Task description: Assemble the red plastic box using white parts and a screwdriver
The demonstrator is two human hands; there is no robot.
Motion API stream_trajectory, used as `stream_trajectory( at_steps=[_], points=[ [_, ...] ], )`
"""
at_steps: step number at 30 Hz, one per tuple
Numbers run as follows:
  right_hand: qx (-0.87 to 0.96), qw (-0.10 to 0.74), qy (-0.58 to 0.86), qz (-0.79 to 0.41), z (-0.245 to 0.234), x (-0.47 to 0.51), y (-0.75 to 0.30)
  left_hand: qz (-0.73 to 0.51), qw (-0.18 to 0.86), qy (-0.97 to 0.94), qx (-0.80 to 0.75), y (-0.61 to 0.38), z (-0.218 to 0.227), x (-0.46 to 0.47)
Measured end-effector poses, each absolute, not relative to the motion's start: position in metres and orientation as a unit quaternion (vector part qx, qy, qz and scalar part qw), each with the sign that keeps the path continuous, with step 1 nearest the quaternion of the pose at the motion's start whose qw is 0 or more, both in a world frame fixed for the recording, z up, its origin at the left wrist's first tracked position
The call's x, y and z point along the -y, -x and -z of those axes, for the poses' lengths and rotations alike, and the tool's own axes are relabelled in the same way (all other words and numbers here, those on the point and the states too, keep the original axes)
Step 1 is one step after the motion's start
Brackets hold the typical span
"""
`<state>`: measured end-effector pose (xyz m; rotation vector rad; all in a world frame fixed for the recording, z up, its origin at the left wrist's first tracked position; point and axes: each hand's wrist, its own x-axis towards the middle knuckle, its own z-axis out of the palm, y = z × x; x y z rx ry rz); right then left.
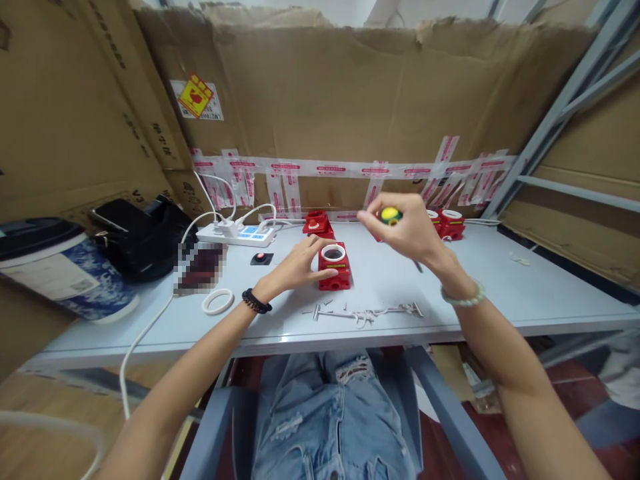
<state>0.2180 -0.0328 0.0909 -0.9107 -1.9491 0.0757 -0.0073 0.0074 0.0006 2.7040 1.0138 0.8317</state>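
Observation:
A small red box [334, 280] with a white ring [333, 252] on top stands on the table in front of me. My left hand [300, 263] grips it from the left, with the thumb at its near side and the fingers at its far side. Raised to the right of the box, my right hand [407, 227] is closed around a screwdriver [391, 215] with a yellow and green handle. Part of a dark shaft shows below that hand. Several small screws [327, 303] and thin metal rods [340, 316] lie near the table's front edge.
More red boxes [451, 225] stand at the back right, and another red box [317, 223] stands behind mine. Left are a loose white ring [218, 301], a small black part [261, 259], a power strip [245, 235] with cables, a black bag [135, 247] and a large cup [65, 273].

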Motion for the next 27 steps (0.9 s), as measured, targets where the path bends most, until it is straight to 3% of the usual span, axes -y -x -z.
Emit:
stream_trajectory(
  at_steps=[4, 7, 13, 19, 27],
  points=[
    [0.859, 0.261, 0.435, -0.066, -0.065, 0.077, -0.246, -0.296, 0.079, -0.892, -0.333, 0.017, -0.005, 0.006],
    [0.87, 0.18, 0.453, -0.072, -0.046, 0.084, -0.252, -0.238, 0.083, -0.905, -0.342, 0.019, -0.004, 0.024],
    [0.884, 0.115, 0.445, -0.086, -0.034, 0.077, -0.241, -0.145, 0.078, -0.927, -0.338, 0.009, 0.004, 0.047],
    [0.885, 0.012, 0.458, -0.089, -0.025, 0.082, -0.249, -0.131, 0.085, -0.933, -0.323, 0.01, 0.008, 0.051],
    [0.864, 0.028, 0.494, -0.093, -0.011, 0.076, -0.271, -0.121, 0.095, -0.938, -0.311, 0.004, 0.009, 0.053]
  ],
)
